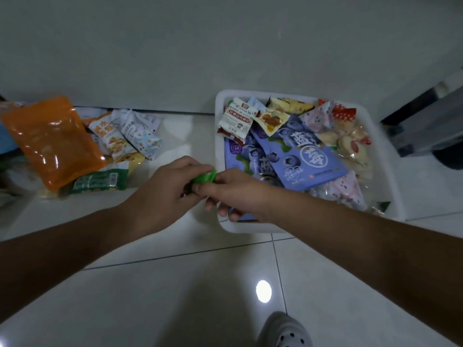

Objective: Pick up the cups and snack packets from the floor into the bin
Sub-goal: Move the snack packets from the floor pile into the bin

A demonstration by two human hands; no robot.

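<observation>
Left grip (165, 186) and right grip (235, 194) meet fingertip to fingertip. Both pinch one small green packet (204, 177), held between them above the floor, just left of the near corner of the white bin (233, 227). It looks feather-light, soft and crinkly, its film probably slick, so a pinch on a flat sealed edge should serve better than squeezing the middle. Farther left of the left grip lies an orange pouch (50, 144), likely bulkier; take it by a seam.

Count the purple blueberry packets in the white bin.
2: the top packet near the bin's middle, the lower packet partly under it by the left wall. More may be hidden.
</observation>
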